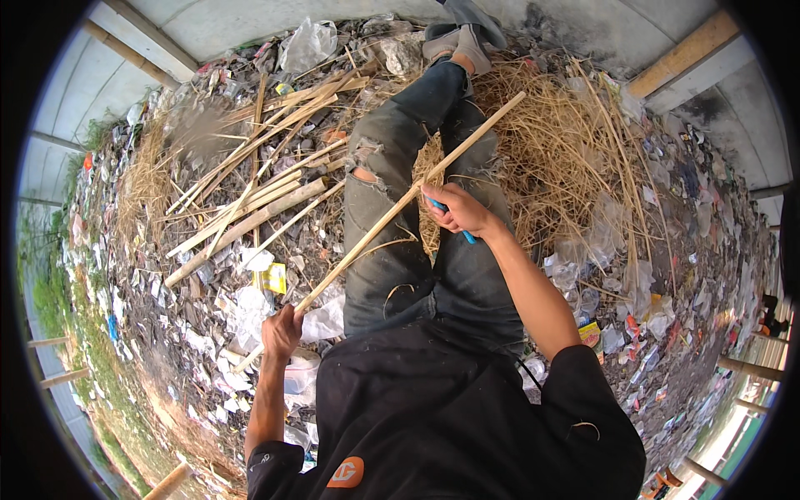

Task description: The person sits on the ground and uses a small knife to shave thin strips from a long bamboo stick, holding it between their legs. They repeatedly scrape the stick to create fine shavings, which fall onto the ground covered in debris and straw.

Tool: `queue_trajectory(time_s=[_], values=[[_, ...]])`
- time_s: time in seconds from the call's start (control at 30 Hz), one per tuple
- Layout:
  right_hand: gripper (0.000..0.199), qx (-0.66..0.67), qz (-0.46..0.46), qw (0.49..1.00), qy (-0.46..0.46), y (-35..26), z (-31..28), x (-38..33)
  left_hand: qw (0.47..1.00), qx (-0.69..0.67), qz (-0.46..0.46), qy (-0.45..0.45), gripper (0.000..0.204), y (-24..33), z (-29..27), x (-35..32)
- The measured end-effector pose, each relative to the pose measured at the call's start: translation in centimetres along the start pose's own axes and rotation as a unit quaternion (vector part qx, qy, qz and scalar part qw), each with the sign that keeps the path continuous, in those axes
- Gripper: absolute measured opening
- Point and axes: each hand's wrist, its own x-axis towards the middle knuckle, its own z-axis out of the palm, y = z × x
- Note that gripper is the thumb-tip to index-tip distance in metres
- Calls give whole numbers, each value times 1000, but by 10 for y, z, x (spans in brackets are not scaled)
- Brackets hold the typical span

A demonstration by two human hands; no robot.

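Observation:
A long pale bamboo strip (367, 241) runs slantwise across my lap, its far end up past my right knee. Near its lower end, my left hand (282, 330) is closed around it. My right hand (455, 208) grips a blue-handled tool (469, 237) close beside the middle of the strip. The tool's working end is hidden by my fingers and the strip, so its kind cannot be made out. Thin shavings (400, 292) lie on my dark, torn trousers (383, 275).
Several split bamboo strips (275, 185) and a thicker bamboo pole (242, 233) lie left of my legs. A heap of straw-coloured shavings (550, 158) spreads to the right. Plastic litter covers the ground, including a clear bag (308, 46). Grey wall panels (275, 17) stand beyond my feet.

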Motion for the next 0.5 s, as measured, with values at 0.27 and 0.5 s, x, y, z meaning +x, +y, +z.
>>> queue_trajectory(time_s=[0.27, 0.5], values=[[52, -158, 77, 953, -247, -6, 50, -43, 1000, -21, -18, -8, 35, 2, 13, -4], [43, -507, -176, 746, 394, -44, -12, -47, 1000, -19, -19, 0, 36, -2, 17, -15]])
